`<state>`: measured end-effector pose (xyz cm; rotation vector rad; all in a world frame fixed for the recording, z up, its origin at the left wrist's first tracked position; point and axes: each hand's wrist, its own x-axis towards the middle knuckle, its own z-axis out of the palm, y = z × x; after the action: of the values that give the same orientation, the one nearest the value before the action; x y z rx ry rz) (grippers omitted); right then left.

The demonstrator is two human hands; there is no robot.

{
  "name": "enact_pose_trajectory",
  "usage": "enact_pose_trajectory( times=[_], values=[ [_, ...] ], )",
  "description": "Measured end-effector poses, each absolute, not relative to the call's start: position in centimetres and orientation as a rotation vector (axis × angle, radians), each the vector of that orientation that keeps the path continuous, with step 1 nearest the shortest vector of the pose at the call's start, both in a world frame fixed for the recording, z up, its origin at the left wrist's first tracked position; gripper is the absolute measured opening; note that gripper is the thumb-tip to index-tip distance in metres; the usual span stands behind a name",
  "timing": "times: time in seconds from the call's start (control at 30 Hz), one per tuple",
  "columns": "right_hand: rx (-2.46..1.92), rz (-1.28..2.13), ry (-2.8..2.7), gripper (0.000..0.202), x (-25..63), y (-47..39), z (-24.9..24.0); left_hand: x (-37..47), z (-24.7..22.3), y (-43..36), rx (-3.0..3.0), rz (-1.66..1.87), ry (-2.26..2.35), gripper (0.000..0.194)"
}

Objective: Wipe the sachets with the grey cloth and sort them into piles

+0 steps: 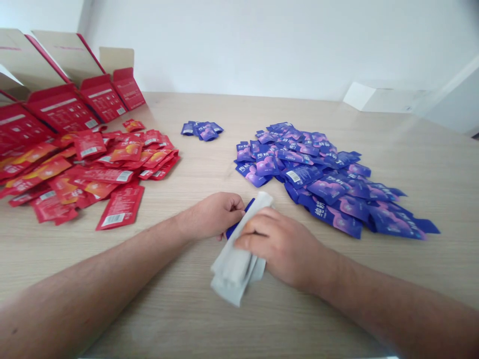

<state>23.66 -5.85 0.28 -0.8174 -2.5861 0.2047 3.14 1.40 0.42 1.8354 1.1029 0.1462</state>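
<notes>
Near the middle of the table, my left hand [215,215] pinches the edge of a blue sachet [235,227]. Part of that sachet is hidden behind a folded white cloth [234,269]. My right hand [279,244] grips the cloth, which lies against the sachet and hangs down towards me. Slight blur covers the cloth and the right fingers. To the right, close to my right hand, spreads a large pile of blue-purple sachets [303,174]. A small group of the same blue sachets [204,130] lies farther back.
Red and orange sachets [121,207] are heaped on the left. Behind them stand several red cartons [62,109] with their flaps up. A white box [377,99] sits at the back right, near the wall. All rest on a light wooden table [179,309].
</notes>
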Motion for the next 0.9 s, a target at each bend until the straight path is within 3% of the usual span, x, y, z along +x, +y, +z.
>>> enact_pose_trajectory(
  times=[0.07, 0.23, 0.4, 0.57, 0.73, 0.9],
  values=[
    [-0.733, 0.229, -2.633, 0.019, 23.56, -5.94, 0.29, 3.16, 0.45, 1.40, 1.832, 0.140, 1.092, 0.016],
    [-0.984, 0.199, -2.480, 0.021, 24.01, -5.35, 0.21, 3.20, 0.48, 1.41, 1.812, 0.140, 1.118, 0.013],
    [-0.750, 0.236, -2.632, 0.019, 23.75, -5.79, 0.28, 3.17, 0.49, 1.32, 1.842, 0.132, 1.084, 0.016],
    [-0.975, 0.200, -2.481, 0.019, 23.97, -5.43, 0.40, 3.20, 0.48, 1.26, 1.812, 0.151, 1.131, 0.014],
    [-0.763, 0.228, -2.640, 0.017, 23.66, -5.78, 0.35, 3.19, 0.62, 1.16, 1.851, 0.141, 1.092, 0.016],
    [-0.995, 0.198, -2.495, 0.018, 24.01, -5.33, 0.18, 3.18, 0.64, 1.13, 1.823, 0.162, 1.130, 0.015]
  ],
)
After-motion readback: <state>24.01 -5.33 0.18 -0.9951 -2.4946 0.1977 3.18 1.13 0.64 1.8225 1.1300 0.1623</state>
